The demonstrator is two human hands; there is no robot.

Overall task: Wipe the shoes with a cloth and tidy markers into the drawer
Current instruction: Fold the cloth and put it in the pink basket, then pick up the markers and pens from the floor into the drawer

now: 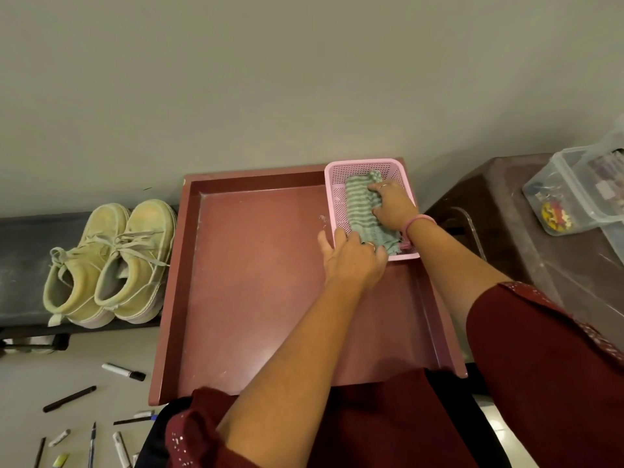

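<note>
Plain grey wall behind, pale floor below, open red-brown drawer (pixel 256 282) pulled out in front of me. My right hand (pixel 393 206) is down inside the pink basket (pixel 337 197) at the drawer's back right corner, fingers curled over the striped green cloth (pixel 363 204), pressing on it w/ palm down; grip looks closed on the fabric, thumb side hidden so can't say how tight. Pink band on that wrist. My left hand (pixel 353 261) is at the basket's near left corner, fingers over its rim and touching the cloth's near end, which hangs over the front edge; can't tell if it's pinching cloth or just bracing the basket. Rest of drawer floor bare, a few pale scuffs. Dark red sleeves at the bottom of the view. Left of the drawer, pair of pale yellow-green shoes (pixel 111 261) side by side on a low dark bench (pixel 23 265), toes to the wall, laces loose, right shoe just beside the drawer's side. Markers (pixel 123 371) and pens scattered on the floor bottom left, well apart from the drawer, none in it. Far right, clear plastic boxes (pixel 574 194) on a dark brown stool, contents too blurred to name.
</note>
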